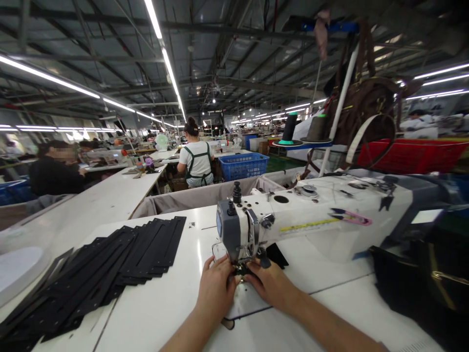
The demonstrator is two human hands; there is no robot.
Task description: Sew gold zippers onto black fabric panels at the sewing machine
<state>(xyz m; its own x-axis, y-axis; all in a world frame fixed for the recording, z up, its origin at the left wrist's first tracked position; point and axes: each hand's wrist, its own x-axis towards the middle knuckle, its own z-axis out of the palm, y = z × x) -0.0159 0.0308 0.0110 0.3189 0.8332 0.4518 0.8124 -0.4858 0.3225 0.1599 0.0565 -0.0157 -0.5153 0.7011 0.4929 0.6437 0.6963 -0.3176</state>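
My left hand (217, 285) and my right hand (273, 283) meet at the needle area of a white and grey sewing machine (229, 227). Between them, under the presser foot, is a small black piece (240, 270), with the fingers of both hands closed on its edges. Its outline is mostly hidden by my fingers. Black material (277, 255) also shows behind my right hand, and I cannot tell if it is the same piece. To the left, flat black strips (146, 249) with small holes lie fanned out in an overlapping row.
Pink-handled thread snips (351, 216) lie on the machine arm. Thread cones (290, 129) stand on a rack behind. Black items with a zipper (421, 278) are at right. A grey cloth-lined bin (190, 198) and a blue basket (244, 166) are beyond the table; co-workers sit farther off.
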